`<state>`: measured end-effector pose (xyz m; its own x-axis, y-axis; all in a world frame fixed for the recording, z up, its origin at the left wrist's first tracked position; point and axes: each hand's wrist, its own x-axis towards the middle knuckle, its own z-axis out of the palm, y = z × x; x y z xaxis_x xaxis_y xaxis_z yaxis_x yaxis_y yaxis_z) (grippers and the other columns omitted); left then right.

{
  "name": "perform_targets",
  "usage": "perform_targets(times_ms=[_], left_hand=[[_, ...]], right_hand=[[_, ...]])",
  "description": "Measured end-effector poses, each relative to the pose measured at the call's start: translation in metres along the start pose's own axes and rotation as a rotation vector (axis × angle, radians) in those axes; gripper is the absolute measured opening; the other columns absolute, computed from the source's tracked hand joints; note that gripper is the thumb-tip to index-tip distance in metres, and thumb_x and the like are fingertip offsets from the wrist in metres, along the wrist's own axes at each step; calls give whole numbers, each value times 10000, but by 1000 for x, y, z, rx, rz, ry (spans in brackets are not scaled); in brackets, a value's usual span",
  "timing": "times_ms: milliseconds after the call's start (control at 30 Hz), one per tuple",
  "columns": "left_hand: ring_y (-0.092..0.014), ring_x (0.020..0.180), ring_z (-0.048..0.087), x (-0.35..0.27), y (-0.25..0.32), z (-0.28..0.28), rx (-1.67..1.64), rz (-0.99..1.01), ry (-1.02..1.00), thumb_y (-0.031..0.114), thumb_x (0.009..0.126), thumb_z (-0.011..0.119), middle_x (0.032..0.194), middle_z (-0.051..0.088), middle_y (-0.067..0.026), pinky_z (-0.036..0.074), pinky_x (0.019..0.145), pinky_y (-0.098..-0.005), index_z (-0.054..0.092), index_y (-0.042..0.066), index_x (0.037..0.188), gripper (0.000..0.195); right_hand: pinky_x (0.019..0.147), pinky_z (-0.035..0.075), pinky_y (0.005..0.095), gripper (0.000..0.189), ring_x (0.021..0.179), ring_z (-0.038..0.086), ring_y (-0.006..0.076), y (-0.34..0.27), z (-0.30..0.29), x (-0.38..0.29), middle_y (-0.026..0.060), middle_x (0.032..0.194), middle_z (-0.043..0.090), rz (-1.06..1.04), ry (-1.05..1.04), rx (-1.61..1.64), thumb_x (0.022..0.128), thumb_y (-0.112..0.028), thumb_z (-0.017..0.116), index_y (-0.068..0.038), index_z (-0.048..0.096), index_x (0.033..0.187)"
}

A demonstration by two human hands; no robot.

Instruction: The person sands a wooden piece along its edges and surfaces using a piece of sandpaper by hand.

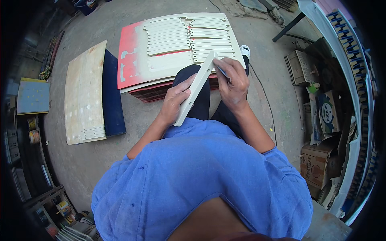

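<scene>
My left hand [178, 98] grips a long off-white painted slat [196, 89] with holes along its side. The slat slants up and away over my knee. At its far end, my right hand [231, 79] pinches a small blue-grey sheet [222, 72], which looks like sandpaper; its fingertips are close against the slat. Ahead lies a white board with a red-painted end [128, 51], supported by a red plastic crate [153, 92]. Two columns of similar off-white slats [169, 37] rest on that board, side by side.
To the left, a plywood board [86, 87] on a dark blue box [114, 99] carries several slats [94, 132]. Shelving with cans [33, 136] runs along the left edge. Cardboard boxes [315, 162] and a plastic crate [301, 66] stand at right. A cable [265, 90] crosses the concrete floor.
</scene>
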<state>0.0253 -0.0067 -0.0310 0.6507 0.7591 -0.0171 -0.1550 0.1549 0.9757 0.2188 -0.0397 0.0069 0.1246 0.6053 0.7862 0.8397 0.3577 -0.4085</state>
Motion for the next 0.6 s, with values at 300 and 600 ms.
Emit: perform_targets(times_ms=[300,600], left_hand=[[-78,754,544,1,-6,5,79,100,29,192,934,446,1094,632,-67,446,687,-207,389,5,1476,576],[-91,930,559,0,-4,11,112,153,45,176,930,450,1256,601,-94,437,823,-211,402,-31,1457,569]], right_hand=[[721,509,369,230,812,639,281,-5,0,3,122,891,644,41,18,41,763,48,697,-26,698,981],[708,515,354,222,808,643,280,-4,2,4,128,884,644,150,44,135,766,60,697,-19,696,974]])
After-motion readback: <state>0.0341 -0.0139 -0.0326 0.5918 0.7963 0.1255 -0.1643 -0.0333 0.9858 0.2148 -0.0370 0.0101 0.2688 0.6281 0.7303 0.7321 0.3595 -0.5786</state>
